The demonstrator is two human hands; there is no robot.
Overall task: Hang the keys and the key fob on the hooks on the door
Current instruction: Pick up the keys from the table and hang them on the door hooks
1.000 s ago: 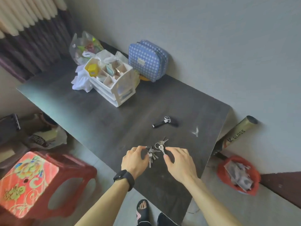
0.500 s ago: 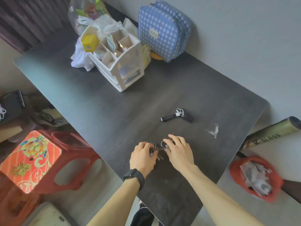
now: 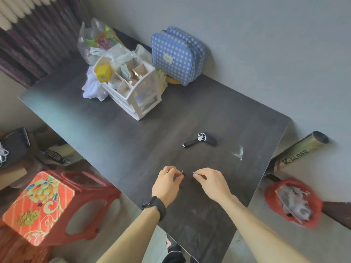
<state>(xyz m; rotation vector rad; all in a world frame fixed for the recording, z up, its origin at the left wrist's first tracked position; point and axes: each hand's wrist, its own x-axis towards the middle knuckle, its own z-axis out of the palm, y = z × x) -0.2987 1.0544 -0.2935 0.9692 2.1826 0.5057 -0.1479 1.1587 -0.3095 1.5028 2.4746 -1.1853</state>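
My left hand and my right hand are both closed over the dark table near its front edge, a small gap between them. Each hand grips a bunch of keys. Only a thin silver tip of the keys pokes out of my left fingers, and another tip of keys shows at my right fingertips; the rest is hidden in my palms. The black key fob with its strap and metal ring lies on the table beyond my hands. No door or hooks are in view.
A white desk organiser, plastic bags and a blue checked pouch stand at the back by the wall. A red stool is to the left, a red bin and a cardboard tube to the right.
My hands closed over the two key bunches that lay on the table and drew slightly apart. The keys are now inside my fists. The fob has not moved.
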